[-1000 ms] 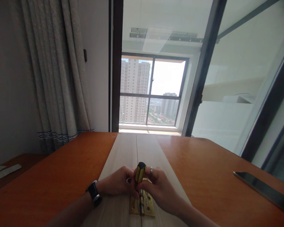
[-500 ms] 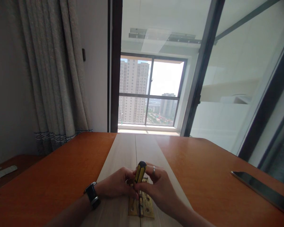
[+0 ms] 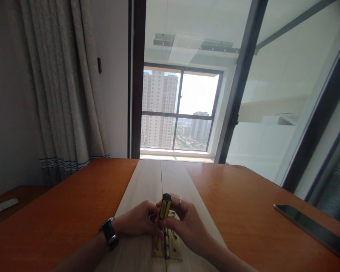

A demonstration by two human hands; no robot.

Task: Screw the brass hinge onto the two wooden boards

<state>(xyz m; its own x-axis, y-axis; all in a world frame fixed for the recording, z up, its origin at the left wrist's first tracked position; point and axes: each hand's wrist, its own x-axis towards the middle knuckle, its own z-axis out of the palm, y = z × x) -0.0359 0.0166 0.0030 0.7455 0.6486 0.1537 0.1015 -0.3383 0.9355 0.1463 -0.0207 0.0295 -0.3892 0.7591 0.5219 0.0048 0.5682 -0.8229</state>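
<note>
A yellow-and-black screwdriver (image 3: 166, 206) stands nearly upright, tilted slightly, with its handle in the fingers of my right hand (image 3: 189, 221). Close against it on the left, my left hand (image 3: 138, 220) has thumb and fingers pinched together low by the shaft; whatever is between them is hidden. Below both hands a brass hinge (image 3: 174, 250) lies across the seam of two pale wooden boards (image 3: 147, 179). Several holes show in its leaves, and my fingers cover its upper left part. The screwdriver's tip is out of sight.
The boards rest on an orange-brown table (image 3: 82, 204). A dark phone (image 3: 308, 226) lies at the right. A pale strip (image 3: 2, 207) is at the far left. Beyond the table are a grey curtain (image 3: 65, 94) and a dark-framed glass door (image 3: 231, 121).
The view has shifted slightly, so everything sits a little further left. Both hands keep their hold, and the screwdriver stays over the hinge.
</note>
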